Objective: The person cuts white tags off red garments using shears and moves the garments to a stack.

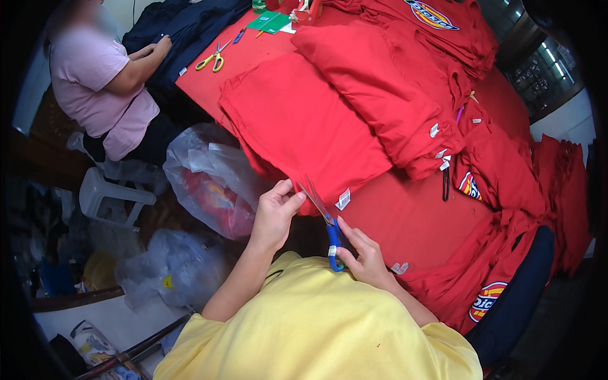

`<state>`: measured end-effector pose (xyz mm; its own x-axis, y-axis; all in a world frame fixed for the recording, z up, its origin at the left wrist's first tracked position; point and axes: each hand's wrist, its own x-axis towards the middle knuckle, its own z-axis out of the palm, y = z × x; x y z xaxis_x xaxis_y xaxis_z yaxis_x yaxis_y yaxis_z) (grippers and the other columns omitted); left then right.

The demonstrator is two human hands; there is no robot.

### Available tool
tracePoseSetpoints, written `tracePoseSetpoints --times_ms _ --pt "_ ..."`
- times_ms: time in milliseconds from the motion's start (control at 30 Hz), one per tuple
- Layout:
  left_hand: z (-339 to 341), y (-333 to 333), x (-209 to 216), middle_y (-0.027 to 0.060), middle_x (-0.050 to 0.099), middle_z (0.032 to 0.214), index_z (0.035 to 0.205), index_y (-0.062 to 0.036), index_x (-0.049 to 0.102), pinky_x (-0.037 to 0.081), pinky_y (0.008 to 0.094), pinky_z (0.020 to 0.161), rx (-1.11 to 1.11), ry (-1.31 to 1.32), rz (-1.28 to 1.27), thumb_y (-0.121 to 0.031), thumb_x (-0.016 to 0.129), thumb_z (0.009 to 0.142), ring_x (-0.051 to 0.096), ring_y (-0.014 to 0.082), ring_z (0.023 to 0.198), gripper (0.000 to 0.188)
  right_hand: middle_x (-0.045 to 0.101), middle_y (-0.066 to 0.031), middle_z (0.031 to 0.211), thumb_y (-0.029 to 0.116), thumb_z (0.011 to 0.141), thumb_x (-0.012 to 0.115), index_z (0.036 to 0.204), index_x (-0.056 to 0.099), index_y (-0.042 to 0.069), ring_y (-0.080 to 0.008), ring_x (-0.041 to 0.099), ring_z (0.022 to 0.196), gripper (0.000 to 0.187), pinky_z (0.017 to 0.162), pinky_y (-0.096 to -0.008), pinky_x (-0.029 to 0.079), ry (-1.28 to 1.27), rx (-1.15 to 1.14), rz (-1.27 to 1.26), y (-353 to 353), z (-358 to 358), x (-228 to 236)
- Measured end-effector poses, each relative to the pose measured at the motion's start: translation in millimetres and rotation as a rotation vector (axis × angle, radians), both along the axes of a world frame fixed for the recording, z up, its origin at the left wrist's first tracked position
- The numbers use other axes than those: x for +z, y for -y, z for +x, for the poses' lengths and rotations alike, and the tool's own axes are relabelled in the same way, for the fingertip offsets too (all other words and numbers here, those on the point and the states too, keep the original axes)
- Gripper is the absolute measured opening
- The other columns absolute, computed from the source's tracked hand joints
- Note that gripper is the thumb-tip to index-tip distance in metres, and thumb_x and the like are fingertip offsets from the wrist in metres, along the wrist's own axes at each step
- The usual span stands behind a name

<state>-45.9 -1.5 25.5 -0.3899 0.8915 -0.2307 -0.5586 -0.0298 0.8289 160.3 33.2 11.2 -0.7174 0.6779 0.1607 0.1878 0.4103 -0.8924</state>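
Note:
A flat red garment (pixel 316 120) lies over the near edge of the table in front of me, a small white label (pixel 342 199) at its hem. My left hand (pixel 277 212) pinches that garment's edge between thumb and fingers. In my right hand (pixel 365 253) are blue-handled scissors (pixel 334 244), their blades parted and pointing up toward the left fingertips beside the hem. Whether a thread lies between the blades is too small to tell.
Red garments (pixel 392 82) are piled at the back and right. Yellow-handled scissors (pixel 214 58) lie on the red table (pixel 399 234) at the far left. Clear plastic bags (pixel 212 171) and a white stool (pixel 107 193) stand at left. Beyond, a person in pink (pixel 104 82) handles dark cloth (pixel 183 28).

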Motion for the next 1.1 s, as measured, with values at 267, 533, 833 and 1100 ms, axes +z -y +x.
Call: tracePoseSetpoints --times_ms 267,533,833,1100 --pt "0.2 5.5 -2.6 0.0074 0.063 0.108 0.126 -0.0004 0.052 0.050 0.0302 0.083 -0.047 0.071 -0.022 0.003 0.056 0.088 0.061 0.0148 0.095 0.039 0.060 -0.0157 0.098 0.001 0.086 0.059 0.139 0.040 0.001 -0.0165 0.059 0.084 0.056 0.075 -0.0263 0.048 0.065 0.018 -0.410 -8.8 3.2 -14.2" --pt "7.8 12.2 -62.4 0.0080 0.063 0.107 0.116 -0.0030 0.055 0.053 0.0345 0.082 -0.173 0.269 -0.157 -0.002 0.057 0.089 0.063 0.0179 0.097 0.026 0.055 -0.0203 0.120 0.001 0.081 0.062 0.137 0.039 0.002 -0.0232 0.060 0.103 0.060 0.089 -0.0319 0.048 0.008 -0.141 -0.285 -28.7 -31.3 -11.1" --pt "-40.1 -37.3 -82.4 0.0067 0.066 0.093 0.100 -0.0043 0.060 0.053 0.0307 0.074 0.164 0.230 -0.060 -0.016 0.058 0.093 0.066 0.0166 0.082 0.014 0.055 -0.0127 0.108 -0.005 0.081 0.055 0.139 0.036 0.004 -0.0206 0.057 0.096 0.061 0.088 -0.0317 0.046 0.047 -0.048 -0.087 -52.2 -65.0 -42.5" --pt "-190.2 -97.4 -105.9 0.0098 0.064 0.105 0.101 -0.0037 0.060 0.048 0.0371 0.093 0.397 0.409 -0.043 -0.009 0.059 0.089 0.062 0.0228 0.099 0.012 0.054 -0.0213 0.105 0.002 0.082 0.056 0.135 0.040 0.003 -0.0397 0.056 0.099 0.056 0.086 -0.0433 0.045 0.345 0.080 -0.041 -67.7 -52.9 -17.6"
